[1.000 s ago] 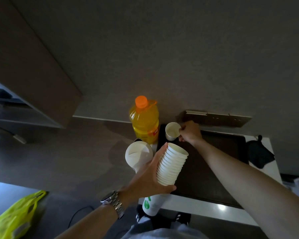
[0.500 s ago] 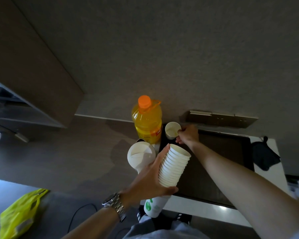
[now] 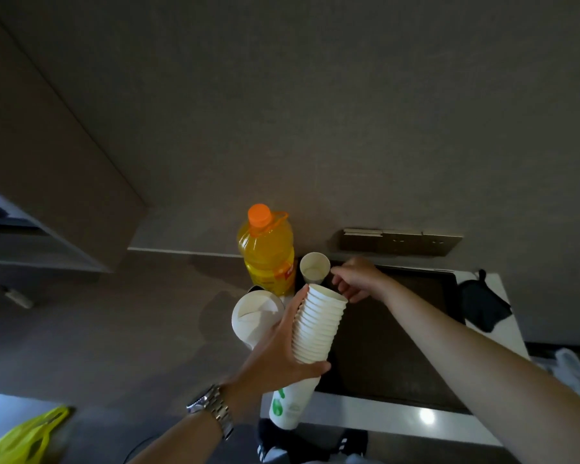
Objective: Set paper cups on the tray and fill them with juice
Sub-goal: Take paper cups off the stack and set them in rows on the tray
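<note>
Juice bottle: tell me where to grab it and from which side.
Grip the juice bottle round its narrow shoulder just under the orange cap, coming from above and the left. It stands upright, its body looks wide, and the single cup and tray crowd its right side.

dim, underexposed | glare spot on white table edge (image 3: 427, 415) | wide-angle edge distortion

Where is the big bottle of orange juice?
In the head view, the large clear plastic bottle of orange juice with an orange cap stands upright left of centre, just left of the single white paper cup at the dark tray's far left corner.
</note>
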